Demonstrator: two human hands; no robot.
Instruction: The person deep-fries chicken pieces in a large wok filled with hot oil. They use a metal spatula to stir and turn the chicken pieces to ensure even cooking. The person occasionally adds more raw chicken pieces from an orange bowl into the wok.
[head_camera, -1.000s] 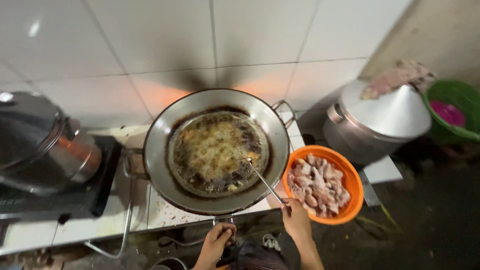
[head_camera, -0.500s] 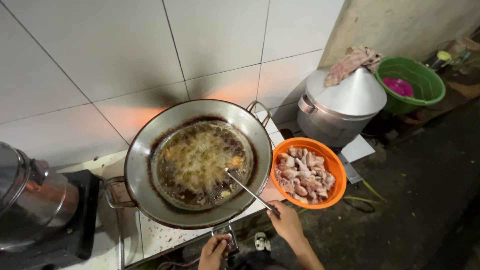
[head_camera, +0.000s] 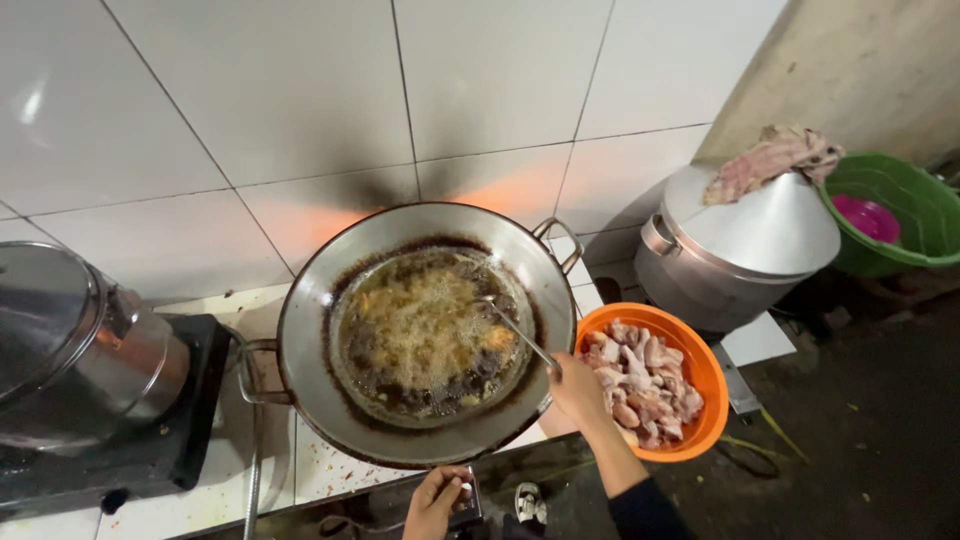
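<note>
Frying in a wide, blackened steel wok (head_camera: 310, 330) filled with foaming oil, golden pieces of food (head_camera: 425, 335) are sitting in the middle of the pan on a tiled counter (head_camera: 270, 470). The right hand (head_camera: 577, 392) is closing its fingers around the handle of a thin metal utensil (head_camera: 515, 328), whose tip is dipping into the oil at the pan's right side. The left hand (head_camera: 438, 500) is curling partly shut on a small dark knob (head_camera: 462, 497) at the counter's front edge, below the wok. A round orange plastic bowl (head_camera: 700, 372) of raw pale chicken pieces (head_camera: 640, 385) is standing just beside the wok, touching or nearly touching its rim. A grey metal pot with a conical lid (head_camera: 745, 245), a cloth (head_camera: 770, 160) draped on top, is standing behind the bowl; a green plastic basin (head_camera: 900, 205) is sitting farther right, and a shiny lidded steel pot (head_camera: 70, 350) is resting on a black burner (head_camera: 150, 450) at left. Risk, as judged: hot oil is likely to spatter onto the right hand if the utensil stirs sharply, and the bowl could be nudged off the ledge. Against the earlier frame, the view is sitting lower and to the right, and the utensil is reaching a little deeper into the oil.
</note>
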